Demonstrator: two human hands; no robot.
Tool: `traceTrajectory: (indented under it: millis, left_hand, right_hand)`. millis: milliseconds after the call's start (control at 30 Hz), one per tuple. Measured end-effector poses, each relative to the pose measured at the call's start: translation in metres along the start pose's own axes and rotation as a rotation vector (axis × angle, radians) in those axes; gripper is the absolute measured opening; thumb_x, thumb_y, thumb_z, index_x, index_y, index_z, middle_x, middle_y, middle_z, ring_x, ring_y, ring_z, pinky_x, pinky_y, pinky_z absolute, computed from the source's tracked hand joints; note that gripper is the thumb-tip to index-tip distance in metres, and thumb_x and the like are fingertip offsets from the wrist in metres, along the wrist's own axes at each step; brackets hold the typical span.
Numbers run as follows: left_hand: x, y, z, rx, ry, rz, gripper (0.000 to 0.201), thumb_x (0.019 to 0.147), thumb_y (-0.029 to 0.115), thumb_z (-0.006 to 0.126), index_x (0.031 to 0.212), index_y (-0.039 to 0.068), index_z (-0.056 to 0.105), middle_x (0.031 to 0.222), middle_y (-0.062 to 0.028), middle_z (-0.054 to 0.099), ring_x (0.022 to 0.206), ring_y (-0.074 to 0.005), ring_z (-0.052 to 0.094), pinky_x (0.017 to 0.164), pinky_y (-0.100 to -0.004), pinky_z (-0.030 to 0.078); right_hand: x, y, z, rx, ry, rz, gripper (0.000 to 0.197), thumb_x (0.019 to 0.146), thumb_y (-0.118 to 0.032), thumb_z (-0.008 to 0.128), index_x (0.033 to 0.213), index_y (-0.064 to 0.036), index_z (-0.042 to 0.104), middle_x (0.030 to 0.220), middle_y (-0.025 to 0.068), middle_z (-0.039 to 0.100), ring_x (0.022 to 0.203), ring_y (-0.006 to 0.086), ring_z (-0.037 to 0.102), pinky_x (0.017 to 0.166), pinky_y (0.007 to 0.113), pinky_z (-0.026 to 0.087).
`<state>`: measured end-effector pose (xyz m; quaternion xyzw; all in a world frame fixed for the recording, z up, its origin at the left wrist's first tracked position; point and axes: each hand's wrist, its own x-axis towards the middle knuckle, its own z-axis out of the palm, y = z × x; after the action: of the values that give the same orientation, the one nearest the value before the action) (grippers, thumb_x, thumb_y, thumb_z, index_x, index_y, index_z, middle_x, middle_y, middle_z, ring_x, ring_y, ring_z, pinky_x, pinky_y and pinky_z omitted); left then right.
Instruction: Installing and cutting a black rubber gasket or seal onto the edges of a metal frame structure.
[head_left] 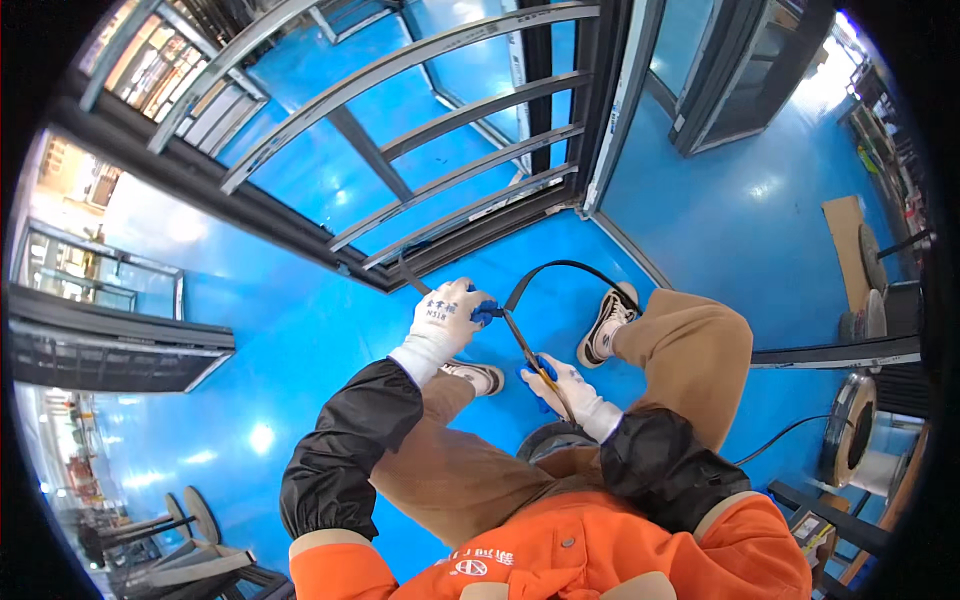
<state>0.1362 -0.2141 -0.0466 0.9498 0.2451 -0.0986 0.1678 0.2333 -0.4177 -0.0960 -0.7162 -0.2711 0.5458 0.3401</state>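
My left hand (445, 315), in a white glove with blue fingertips, pinches a black flexible sealing strip (556, 264). One end of the strip runs up to the corner of a dark metal frame (375, 272); the rest arches right toward my shoe. In my right hand (570, 392), also gloved, is a slim scissors-like cutting tool (521, 341) with dark blades and a yellowish handle. Its tip reaches the strip close beside my left fingers. Whether the blades are apart is too small to tell.
Pale crossbars (470, 178) span the frame in front of me. More framed panels stand left (120, 345) and right (735, 100) on the blue floor (300, 330). At right are a cardboard piece (845, 240) and a reel (850, 428); stools (190, 520) stand lower left.
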Motion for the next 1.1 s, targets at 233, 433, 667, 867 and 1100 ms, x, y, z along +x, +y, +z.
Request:
traceTrajectory:
  millis: [233, 433, 667, 867, 1100]
  left_hand:
    - [-0.05, -0.005, 0.003, 0.011, 0.037, -0.109, 0.036, 0.074, 0.016, 0.071, 0.11, 0.021, 0.064, 0.102, -0.0074, 0.057, 0.103, -0.0266, 0.055, 0.088, -0.039, 0.047]
    - [-0.07, -0.017, 0.003, -0.006, 0.069, -0.191, 0.037, 0.073, 0.014, 0.072, 0.109, 0.021, 0.065, 0.103, -0.0072, 0.056, 0.104, -0.026, 0.054, 0.089, -0.0387, 0.046]
    - [-0.059, -0.031, -0.017, -0.1, 0.218, -0.322, 0.036, 0.072, 0.012, 0.072, 0.107, 0.02, 0.065, 0.104, -0.0073, 0.057, 0.105, -0.0264, 0.054, 0.087, -0.0383, 0.047]
    - [-0.04, -0.073, -0.013, -0.642, 0.574, -0.47, 0.031, 0.075, 0.008, 0.072, 0.105, 0.009, 0.065, 0.095, -0.0041, 0.06, 0.089, -0.0188, 0.06, 0.075, -0.0299, 0.05]
    - [-0.012, -0.09, -0.046, -1.152, 0.724, -0.58, 0.027, 0.08, 0.005, 0.069, 0.104, 0.0, 0.058, 0.098, -0.0047, 0.062, 0.083, -0.0141, 0.062, 0.073, -0.0275, 0.051]
  right_hand:
    - [-0.014, -0.001, 0.024, -0.014, -0.055, -0.077, 0.041, 0.088, -0.043, 0.056, 0.097, -0.0032, 0.054, 0.064, 0.0049, 0.052, 0.058, 0.0154, 0.049, 0.057, 0.032, 0.042]
    - [-0.014, -0.022, 0.03, -0.19, -0.133, -0.077, 0.04, 0.088, -0.042, 0.055, 0.092, -0.0028, 0.054, 0.069, 0.0102, 0.055, 0.065, 0.0223, 0.053, 0.064, 0.035, 0.043]
    - [0.017, -0.07, 0.003, -0.387, -0.202, -0.132, 0.043, 0.085, -0.044, 0.059, 0.1, -0.0033, 0.056, 0.083, 0.019, 0.062, 0.082, 0.034, 0.061, 0.075, 0.039, 0.046]
    - [0.078, -0.134, -0.021, -0.582, -0.092, -0.381, 0.053, 0.083, -0.047, 0.062, 0.11, -0.0028, 0.053, 0.097, 0.0213, 0.062, 0.095, 0.0379, 0.06, 0.081, 0.043, 0.046]
    - [0.116, -0.163, -0.025, -0.455, -0.134, -0.48, 0.057, 0.079, -0.04, 0.068, 0.12, -0.003, 0.051, 0.111, 0.0204, 0.058, 0.101, 0.0364, 0.057, 0.087, 0.041, 0.046]
